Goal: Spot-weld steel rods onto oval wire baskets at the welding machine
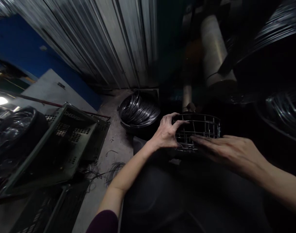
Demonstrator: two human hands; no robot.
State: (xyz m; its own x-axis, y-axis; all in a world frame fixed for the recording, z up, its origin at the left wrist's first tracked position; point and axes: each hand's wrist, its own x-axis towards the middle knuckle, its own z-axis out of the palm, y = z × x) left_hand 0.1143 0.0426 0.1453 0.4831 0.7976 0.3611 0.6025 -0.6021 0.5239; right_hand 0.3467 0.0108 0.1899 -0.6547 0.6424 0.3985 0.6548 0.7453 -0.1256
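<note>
By the corrugated wall, a round wire frame is sitting between two hands.
A coil of wire is crowding in beyond the left hand, which is gripping the frame's left side; a pale cylinder is looming above. The frame is stretching widest left to right, rim upward. The right hand is lying straight-fingered across its near side, though I'm not managing to tell whether it's gripping.

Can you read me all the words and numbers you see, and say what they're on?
None can be read anywhere.
The small dark mark on the white panel is too blurred to tell if it's writing.
No lettering shows on the wire basket or the crate.
</note>
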